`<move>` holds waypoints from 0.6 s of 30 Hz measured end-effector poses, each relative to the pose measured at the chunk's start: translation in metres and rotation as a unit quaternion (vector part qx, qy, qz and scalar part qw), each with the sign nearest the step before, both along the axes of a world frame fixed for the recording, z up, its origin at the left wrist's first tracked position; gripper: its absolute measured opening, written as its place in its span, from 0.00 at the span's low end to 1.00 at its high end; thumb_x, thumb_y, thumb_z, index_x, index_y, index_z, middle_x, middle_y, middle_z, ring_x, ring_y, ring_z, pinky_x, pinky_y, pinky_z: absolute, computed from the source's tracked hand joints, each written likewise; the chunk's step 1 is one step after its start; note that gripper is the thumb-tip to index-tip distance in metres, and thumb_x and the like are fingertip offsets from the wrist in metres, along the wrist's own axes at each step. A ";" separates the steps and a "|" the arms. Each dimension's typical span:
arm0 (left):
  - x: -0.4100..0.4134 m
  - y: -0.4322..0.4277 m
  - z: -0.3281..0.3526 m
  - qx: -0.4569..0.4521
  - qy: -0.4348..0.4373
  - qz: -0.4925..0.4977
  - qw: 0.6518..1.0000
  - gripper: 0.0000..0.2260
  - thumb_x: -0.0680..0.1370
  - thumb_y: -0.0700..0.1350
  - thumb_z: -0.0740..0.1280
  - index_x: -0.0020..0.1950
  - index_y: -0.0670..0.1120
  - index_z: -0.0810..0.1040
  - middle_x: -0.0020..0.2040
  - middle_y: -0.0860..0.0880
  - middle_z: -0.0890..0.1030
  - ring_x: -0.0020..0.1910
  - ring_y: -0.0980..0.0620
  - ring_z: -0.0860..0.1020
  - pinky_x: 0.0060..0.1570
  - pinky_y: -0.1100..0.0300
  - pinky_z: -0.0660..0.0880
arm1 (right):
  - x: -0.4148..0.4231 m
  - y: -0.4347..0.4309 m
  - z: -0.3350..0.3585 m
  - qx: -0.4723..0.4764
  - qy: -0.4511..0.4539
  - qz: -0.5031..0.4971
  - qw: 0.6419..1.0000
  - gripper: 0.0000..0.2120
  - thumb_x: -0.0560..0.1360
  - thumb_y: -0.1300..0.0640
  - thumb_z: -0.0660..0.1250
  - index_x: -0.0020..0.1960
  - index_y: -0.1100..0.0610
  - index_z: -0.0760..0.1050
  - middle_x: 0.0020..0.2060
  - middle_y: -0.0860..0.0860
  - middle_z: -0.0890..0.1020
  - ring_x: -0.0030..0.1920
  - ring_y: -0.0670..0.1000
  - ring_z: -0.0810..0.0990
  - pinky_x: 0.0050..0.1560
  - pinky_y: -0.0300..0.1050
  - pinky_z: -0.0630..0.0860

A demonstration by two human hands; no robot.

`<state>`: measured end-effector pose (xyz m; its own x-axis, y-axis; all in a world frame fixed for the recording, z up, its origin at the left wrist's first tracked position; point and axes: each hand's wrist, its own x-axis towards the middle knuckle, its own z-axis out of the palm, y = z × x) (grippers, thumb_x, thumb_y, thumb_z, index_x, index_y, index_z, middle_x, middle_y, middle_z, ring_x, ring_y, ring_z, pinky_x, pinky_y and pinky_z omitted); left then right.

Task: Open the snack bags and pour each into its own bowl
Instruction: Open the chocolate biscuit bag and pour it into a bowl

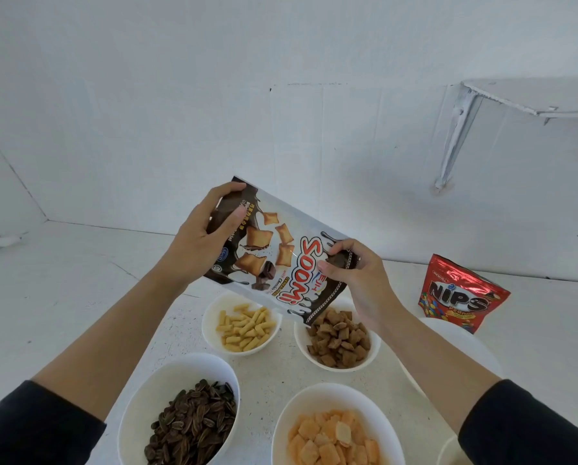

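I hold a black-and-white Soom snack bag [274,250] upside down and tilted, its mouth just above a white bowl [374,350] filled with brown cereal pillows. My left hand [200,239] grips the bag's raised bottom end. My right hand [358,273] pinches the bag near its lower, open end. A red Nips bag [462,293] stands upright at the right. Three other white bowls hold yellow sticks [210,333], striped sunflower seeds [140,407] and orange crackers [287,427].
An empty white bowl [475,347] sits at the right, partly behind my right forearm. Another white rim [446,451] shows at the bottom right. White walls close the back and left of the table. A white shelf [532,99] juts out at upper right.
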<state>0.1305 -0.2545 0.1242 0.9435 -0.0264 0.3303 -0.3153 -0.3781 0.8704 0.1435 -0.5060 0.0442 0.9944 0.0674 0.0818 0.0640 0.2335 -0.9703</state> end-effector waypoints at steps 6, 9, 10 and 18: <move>0.003 -0.012 0.016 0.047 0.008 -0.002 0.999 0.11 0.83 0.53 0.63 0.65 0.65 0.73 0.58 0.59 0.81 0.54 0.56 0.83 0.54 0.53 0.83 | -0.003 -0.002 -0.007 0.044 0.023 -0.010 0.999 0.12 0.69 0.69 0.76 0.46 0.58 0.77 0.53 0.56 0.85 0.57 0.61 0.83 0.56 0.59 0.82; 0.008 -0.016 0.045 0.071 -0.005 -0.008 0.997 0.11 0.83 0.53 0.64 0.64 0.66 0.74 0.55 0.64 0.81 0.51 0.61 0.83 0.51 0.57 0.82 | 0.000 -0.002 0.009 0.093 -0.007 -0.002 0.996 0.13 0.67 0.68 0.76 0.46 0.58 0.76 0.51 0.54 0.85 0.55 0.60 0.83 0.54 0.56 0.82; 0.010 -0.018 0.056 0.083 -0.013 -0.017 0.996 0.11 0.83 0.54 0.64 0.65 0.66 0.74 0.55 0.65 0.81 0.51 0.62 0.83 0.50 0.58 0.82 | 0.001 -0.003 0.014 0.110 -0.020 -0.003 0.994 0.13 0.65 0.67 0.76 0.45 0.58 0.76 0.50 0.54 0.85 0.54 0.59 0.83 0.52 0.54 0.82; 0.006 -0.054 0.097 0.231 -0.051 -0.092 0.967 0.20 0.81 0.57 0.67 0.72 0.69 0.68 0.51 0.76 0.74 0.52 0.69 0.77 0.50 0.67 0.77 | -0.005 -0.011 -0.009 0.183 0.020 -0.030 0.983 0.09 0.71 0.67 0.72 0.43 0.55 0.75 0.55 0.54 0.83 0.56 0.57 0.83 0.50 0.49 0.80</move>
